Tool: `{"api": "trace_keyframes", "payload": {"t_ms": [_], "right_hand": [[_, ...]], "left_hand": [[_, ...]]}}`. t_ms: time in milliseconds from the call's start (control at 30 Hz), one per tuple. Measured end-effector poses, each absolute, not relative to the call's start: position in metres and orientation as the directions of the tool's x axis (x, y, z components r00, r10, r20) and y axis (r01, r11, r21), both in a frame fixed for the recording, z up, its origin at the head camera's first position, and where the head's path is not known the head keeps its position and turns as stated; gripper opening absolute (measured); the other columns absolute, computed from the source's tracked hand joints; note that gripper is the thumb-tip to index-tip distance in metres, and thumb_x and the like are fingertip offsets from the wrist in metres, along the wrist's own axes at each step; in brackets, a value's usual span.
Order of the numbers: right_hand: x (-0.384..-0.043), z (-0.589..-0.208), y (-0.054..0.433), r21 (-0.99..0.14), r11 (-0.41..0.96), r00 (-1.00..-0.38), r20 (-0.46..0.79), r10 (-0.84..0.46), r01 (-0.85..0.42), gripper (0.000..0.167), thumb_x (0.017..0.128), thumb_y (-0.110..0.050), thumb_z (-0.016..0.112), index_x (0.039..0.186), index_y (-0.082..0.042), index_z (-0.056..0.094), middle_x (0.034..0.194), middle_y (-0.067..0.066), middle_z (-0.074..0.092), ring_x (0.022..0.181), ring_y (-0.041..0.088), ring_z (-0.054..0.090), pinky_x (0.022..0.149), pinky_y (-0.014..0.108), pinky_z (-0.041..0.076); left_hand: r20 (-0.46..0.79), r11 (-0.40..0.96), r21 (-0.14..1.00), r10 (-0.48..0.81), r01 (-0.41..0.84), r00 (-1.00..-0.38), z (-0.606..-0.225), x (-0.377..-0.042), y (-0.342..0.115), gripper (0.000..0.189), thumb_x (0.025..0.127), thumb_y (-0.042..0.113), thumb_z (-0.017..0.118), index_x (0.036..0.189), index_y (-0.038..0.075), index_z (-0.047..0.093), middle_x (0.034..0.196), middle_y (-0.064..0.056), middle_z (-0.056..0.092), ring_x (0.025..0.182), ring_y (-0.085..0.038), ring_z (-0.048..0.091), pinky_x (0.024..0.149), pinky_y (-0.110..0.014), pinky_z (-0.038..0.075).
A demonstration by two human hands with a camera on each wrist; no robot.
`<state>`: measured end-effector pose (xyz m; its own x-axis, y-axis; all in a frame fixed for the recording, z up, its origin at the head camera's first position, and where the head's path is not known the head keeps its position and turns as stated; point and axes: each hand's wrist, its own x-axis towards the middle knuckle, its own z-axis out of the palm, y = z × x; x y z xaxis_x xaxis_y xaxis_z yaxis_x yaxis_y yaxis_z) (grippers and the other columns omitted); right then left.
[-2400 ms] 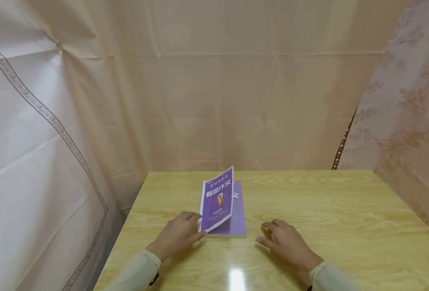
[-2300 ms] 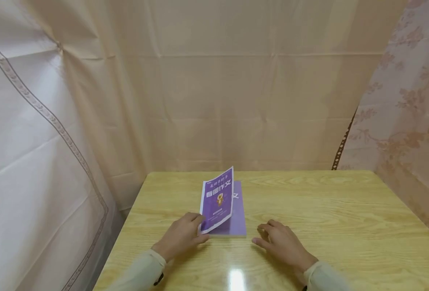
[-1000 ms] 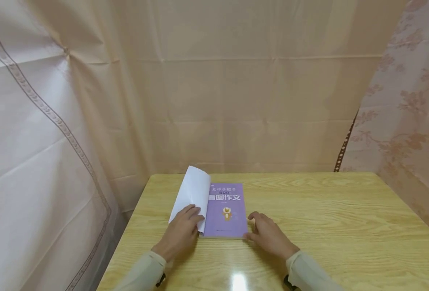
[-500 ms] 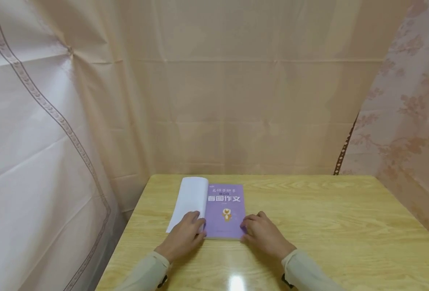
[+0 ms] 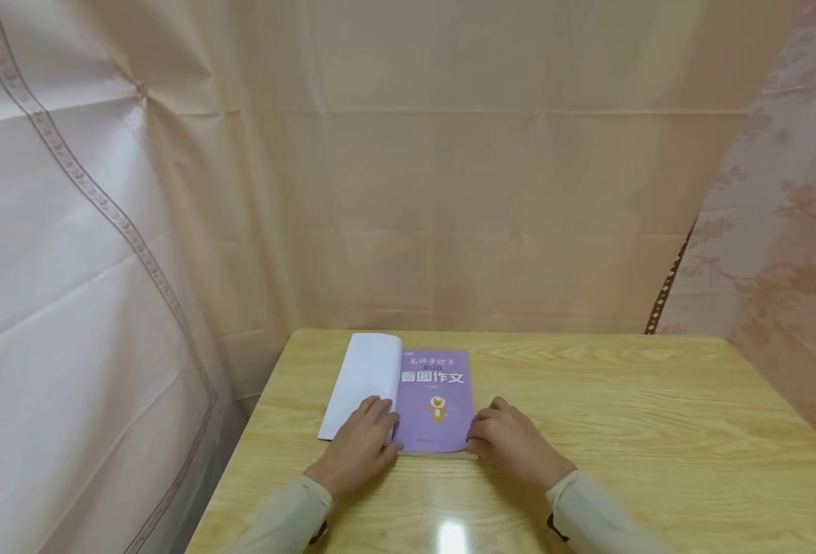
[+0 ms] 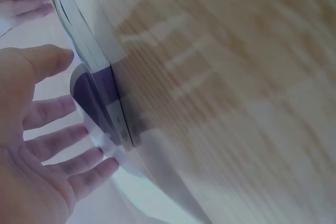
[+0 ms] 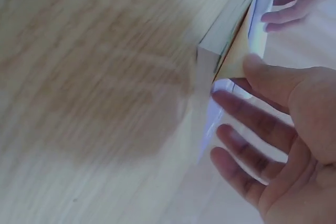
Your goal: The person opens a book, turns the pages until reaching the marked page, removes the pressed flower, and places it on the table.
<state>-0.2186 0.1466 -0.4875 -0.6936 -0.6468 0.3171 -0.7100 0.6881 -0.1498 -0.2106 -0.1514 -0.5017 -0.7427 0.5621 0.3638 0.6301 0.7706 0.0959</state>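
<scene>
A book lies on the wooden table with its cover folded to the left, the white inside (image 5: 362, 373) facing up. Its purple title page (image 5: 427, 423) shows white characters and a small cartoon bear. My left hand (image 5: 361, 446) rests on the opened cover by the spine, fingers extended. At the lower right corner, my right hand (image 5: 514, 446) pinches the title page; the right wrist view shows the lifted page corner (image 7: 234, 59) between thumb and index finger, slightly off the page block (image 7: 223, 32). The other right fingers are spread beside the book's edge.
The pale wooden table (image 5: 622, 431) extends on both sides of the book. A beige curtain (image 5: 484, 192) hangs behind it, with a white cloth (image 5: 68, 269) on the left and a floral one (image 5: 788, 231) on the right. A light glare lies near the front.
The cover has swung over to the left and now lies nearly flat. My right hand has moved left to the book and now pinches the title page's corner, lifting it slightly.
</scene>
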Motion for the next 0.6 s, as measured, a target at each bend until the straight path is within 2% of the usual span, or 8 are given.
{"api": "trace_keyframes", "payload": {"t_ms": [100,300,433,600], "right_hand": [[-0.221,-0.485,0.145,-0.092,0.674,-0.658,0.346,-0.669,-0.733,0.003,0.087,-0.019,0.082,0.085,-0.016,0.081,0.085,-0.008,0.074,0.077,0.010,0.048,0.068,0.026,0.044],[-0.221,-0.481,0.143,0.022,0.661,-0.599,0.401,-0.693,-0.750,0.011,0.084,-0.013,0.083,0.076,-0.018,0.078,0.078,-0.010,0.071,0.071,0.010,0.045,0.060,0.022,0.039],[-0.220,-0.477,0.144,-0.021,0.664,-0.602,0.445,-0.663,-0.747,0.013,0.079,-0.011,0.087,0.077,-0.021,0.079,0.079,-0.013,0.071,0.072,0.008,0.045,0.060,0.021,0.043],[-0.219,-0.471,0.144,-0.125,0.686,-0.655,0.458,-0.601,-0.717,0.014,0.075,-0.015,0.091,0.079,-0.023,0.080,0.081,-0.016,0.071,0.074,0.005,0.047,0.061,0.021,0.047]], "left_hand": [[0.341,0.791,0.077,0.551,0.607,-0.762,-0.502,-0.211,-0.147,0.035,0.094,0.033,0.073,0.112,0.003,0.071,0.126,-0.018,0.064,0.123,-0.035,0.053,0.108,-0.046,0.044],[0.331,0.814,0.004,0.547,0.581,-0.769,-0.503,-0.210,-0.137,0.048,0.089,0.054,0.073,0.104,0.009,0.069,0.113,-0.012,0.062,0.117,-0.033,0.053,0.104,-0.046,0.046],[0.350,0.823,-0.025,0.539,0.567,-0.766,-0.502,-0.207,-0.134,0.056,0.084,0.062,0.075,0.102,0.009,0.067,0.103,-0.009,0.058,0.107,-0.030,0.054,0.092,-0.043,0.051],[0.365,0.833,-0.027,0.523,0.553,-0.770,-0.499,-0.206,-0.132,0.055,0.087,0.061,0.073,0.099,0.008,0.067,0.098,-0.008,0.057,0.100,-0.028,0.055,0.082,-0.041,0.052]]}}
